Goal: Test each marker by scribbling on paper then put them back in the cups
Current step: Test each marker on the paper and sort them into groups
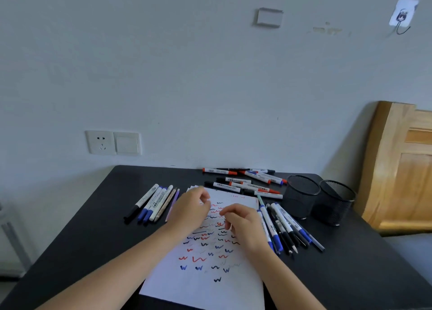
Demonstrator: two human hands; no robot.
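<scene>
**Left hand** [191, 208]: forearm enters from the near left and crosses the sheet diagonally. The hand hovers over the far left part of the paper [210, 274], back of the hand up, fingers curled inward, thumb close to the forefinger. Grip narrow; whether it holds anything cannot be told.

**Right hand** [244, 226]: forearm enters from the near right. The hand sits over the middle of the sheet, just right of the left hand, knuckles up, fingers [228, 218] curled down toward the paper. Grip narrow; contents likewise cannot be told.

**Left cup** [301, 197]: black wire mesh, round, upright on the bench [93, 228] at the far right. Interior dark (contents not discernible).

**Right cup** [334, 204]: same make, upright, just beside the first and slightly nearer the bench's right edge. Interior dark.

**Paper**: white sheet lying flat at the centre of the bench, covered with short red, blue and black squiggles.

**Left markers** [152, 202]: a row lying side by side left of the sheet, black and blue caps pointing near.

**Far markers** [245, 183]: a loose pile beyond the sheet near the wall, mostly red and black caps, lying crosswise.

**Right markers** [282, 225]: a fanned cluster between the sheet and the cups, blue and black caps, touching the sheet's right edge.

**Surroundings**: wall socket [101, 142] and switch [127, 143] above the bench's far left; wooden headboard [402, 169] at right.
</scene>
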